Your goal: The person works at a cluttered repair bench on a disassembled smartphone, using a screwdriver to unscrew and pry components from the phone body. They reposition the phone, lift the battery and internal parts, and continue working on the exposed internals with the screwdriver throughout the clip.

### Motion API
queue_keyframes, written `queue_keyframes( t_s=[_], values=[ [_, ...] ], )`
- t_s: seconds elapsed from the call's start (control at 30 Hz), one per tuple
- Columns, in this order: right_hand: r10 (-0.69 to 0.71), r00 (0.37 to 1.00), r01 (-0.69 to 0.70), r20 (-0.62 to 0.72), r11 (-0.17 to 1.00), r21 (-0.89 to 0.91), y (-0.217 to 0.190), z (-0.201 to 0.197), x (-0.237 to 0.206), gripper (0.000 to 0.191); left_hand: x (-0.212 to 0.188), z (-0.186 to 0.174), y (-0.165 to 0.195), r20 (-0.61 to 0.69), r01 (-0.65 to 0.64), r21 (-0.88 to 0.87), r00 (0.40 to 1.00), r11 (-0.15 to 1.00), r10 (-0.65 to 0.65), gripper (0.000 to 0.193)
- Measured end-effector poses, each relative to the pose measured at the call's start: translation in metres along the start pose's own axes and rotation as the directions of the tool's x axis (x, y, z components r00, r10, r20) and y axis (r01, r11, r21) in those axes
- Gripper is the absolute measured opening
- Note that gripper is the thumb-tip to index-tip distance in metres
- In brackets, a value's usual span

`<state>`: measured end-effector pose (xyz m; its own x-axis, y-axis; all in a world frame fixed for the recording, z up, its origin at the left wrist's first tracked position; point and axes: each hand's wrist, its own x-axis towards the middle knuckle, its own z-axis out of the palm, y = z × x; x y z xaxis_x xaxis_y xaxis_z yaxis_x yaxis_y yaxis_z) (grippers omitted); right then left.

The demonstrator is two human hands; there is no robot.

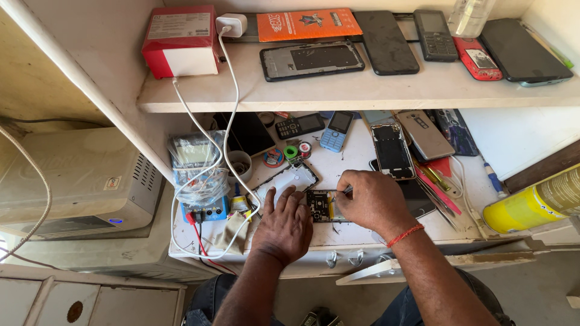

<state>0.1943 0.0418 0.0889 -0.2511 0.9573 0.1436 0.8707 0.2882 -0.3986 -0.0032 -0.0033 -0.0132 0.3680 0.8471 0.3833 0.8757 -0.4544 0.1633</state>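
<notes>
Left hand [285,222] lies flat, fingers spread, pressing the left end of an opened phone body [320,206] down on the tabletop [338,166]; it grips nothing. Right hand [371,199] is curled, pinching a thin metal tool [347,191] whose tip meets the phone's upper edge.

Phone body: dark, back removed, circuit parts exposed, a yellow strip across the middle; it sits between the two hands at frame centre, partly covered by both.

At 12 o'clock of it, touching the left fingertips, a white phone back cover [289,180]. At 9 o'clock, a blue multimeter [198,176] wrapped in plastic, white charger cables [226,121] draped over it. At 1 o'clock, a stripped smartphone [392,151]; further up, a blue keypad phone [336,130]. At 3 o'clock, tweezers and screwdrivers [436,187], then a yellow spray can [531,202]. Shelf [362,90] above carries more phones and a red box [180,41].
</notes>
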Motion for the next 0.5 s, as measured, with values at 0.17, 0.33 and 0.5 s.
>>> queue_keyframes(
  t_s=[0.17,0.33,0.5],
  values=[
    [-0.011,1.000,0.011,-0.013,1.000,-0.009,0.000,-0.001,0.000,0.009,0.004,-0.007,0.002,0.033,0.082,-0.047,0.996,0.996,-0.081,0.034],
    [0.008,1.000,-0.008,0.011,1.000,-0.002,-0.001,-0.001,0.000,0.010,0.009,-0.015,0.002,0.110,0.230,-0.021,0.968,0.973,-0.226,0.037],
    [-0.018,1.000,0.019,0.004,1.000,-0.024,-0.001,-0.003,0.001,0.010,0.011,-0.017,0.004,0.117,0.274,-0.010,0.955,0.962,-0.271,0.038]
  ],
)
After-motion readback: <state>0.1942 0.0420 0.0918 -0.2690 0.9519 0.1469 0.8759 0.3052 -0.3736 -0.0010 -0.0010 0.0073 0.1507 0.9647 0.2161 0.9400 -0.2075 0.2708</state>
